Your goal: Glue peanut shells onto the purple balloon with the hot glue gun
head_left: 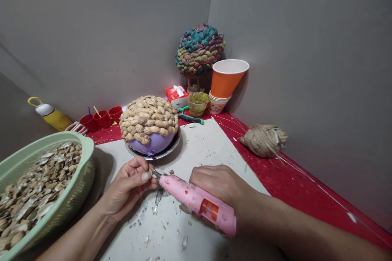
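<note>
Plain grey walls are meeting behind the far corner of a red counter (306, 195), and a whitish flat sheet (199, 142) is covering its middle, probably to catch drips and scraps. On the right hand (220, 181), the fingers are gripping a pink plastic glue gun (196, 200), wrapping around its body so that the nozzle is pointing at the other hand; they are hiding the trigger, so I cannot tell whether it is being pressed. On the left hand (134, 179), the fingers and thumb are closing in a pinch on a small tan piece (152, 171), seemingly a peanut shell, and holding it right by the nozzle tip. Just beyond, a shallow round metal bowl (168, 153) is cradling a purple balloon (157, 142), presumably to stop it rolling, while rows of tan peanut shells (150, 116) are covering its upper part. At the counter's left edge, a pale green plastic basket (88, 147) of loose shells is sitting near the left forearm, likely for easy reach. Toward the far edge, small red cups (102, 119) and a multicoloured peanut-shell tree (200, 51) are standing out of the way; near the right edge, a brown twine ball (263, 140) is lying.
</note>
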Available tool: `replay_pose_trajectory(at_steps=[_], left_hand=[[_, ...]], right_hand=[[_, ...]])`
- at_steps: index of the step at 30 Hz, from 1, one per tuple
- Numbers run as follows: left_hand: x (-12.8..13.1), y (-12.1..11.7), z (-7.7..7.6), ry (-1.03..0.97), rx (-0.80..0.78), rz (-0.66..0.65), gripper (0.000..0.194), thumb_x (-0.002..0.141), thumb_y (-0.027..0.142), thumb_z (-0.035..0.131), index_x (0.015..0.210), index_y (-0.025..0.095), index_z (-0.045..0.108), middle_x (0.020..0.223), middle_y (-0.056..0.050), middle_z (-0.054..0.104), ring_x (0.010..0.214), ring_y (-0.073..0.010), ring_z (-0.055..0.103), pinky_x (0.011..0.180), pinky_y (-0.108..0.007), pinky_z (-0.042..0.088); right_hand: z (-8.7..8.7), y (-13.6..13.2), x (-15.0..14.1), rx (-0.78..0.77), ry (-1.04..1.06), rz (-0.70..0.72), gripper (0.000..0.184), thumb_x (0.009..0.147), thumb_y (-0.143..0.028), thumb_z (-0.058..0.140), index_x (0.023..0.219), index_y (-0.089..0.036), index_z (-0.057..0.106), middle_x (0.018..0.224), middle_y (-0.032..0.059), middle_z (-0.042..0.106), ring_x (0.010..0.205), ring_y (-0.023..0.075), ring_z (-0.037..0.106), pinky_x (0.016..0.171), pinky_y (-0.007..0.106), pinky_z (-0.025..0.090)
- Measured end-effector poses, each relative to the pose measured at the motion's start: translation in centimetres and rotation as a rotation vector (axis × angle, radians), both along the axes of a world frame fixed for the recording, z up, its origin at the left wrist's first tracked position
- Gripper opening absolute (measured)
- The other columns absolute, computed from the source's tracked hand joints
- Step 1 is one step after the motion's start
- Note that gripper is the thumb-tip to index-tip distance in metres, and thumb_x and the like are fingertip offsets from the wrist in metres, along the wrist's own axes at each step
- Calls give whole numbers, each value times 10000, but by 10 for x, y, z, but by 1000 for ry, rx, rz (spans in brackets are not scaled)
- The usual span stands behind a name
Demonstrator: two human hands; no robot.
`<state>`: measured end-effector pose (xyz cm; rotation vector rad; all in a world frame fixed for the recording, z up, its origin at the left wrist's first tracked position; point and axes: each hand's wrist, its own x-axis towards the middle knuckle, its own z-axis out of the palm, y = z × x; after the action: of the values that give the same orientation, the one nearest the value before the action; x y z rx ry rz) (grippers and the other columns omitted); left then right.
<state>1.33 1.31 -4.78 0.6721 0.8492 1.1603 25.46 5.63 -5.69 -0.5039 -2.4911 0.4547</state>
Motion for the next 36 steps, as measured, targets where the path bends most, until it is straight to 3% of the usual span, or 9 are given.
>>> replay_pose_trajectory(at_steps=[20,36], left_hand=[[2,0,2,39,15,40,210,703,115,805,756,161,606,800,0,692,649,-103,656,653,-219,554],[5,1,5,93,44,125,232,690,114,813,722,158,588,779,2,690,658,-88,618,649,-195,534]], right_hand=[[0,-1,1,10,29,-14,256,877,-338,515,680,-218,404,584,-30,483,501,117,388,491,276,235],[4,-1,2,9,-49,-21,209,815,-306,524,673,-213,403,589,-25,468,495,111,382,485,272,211]])
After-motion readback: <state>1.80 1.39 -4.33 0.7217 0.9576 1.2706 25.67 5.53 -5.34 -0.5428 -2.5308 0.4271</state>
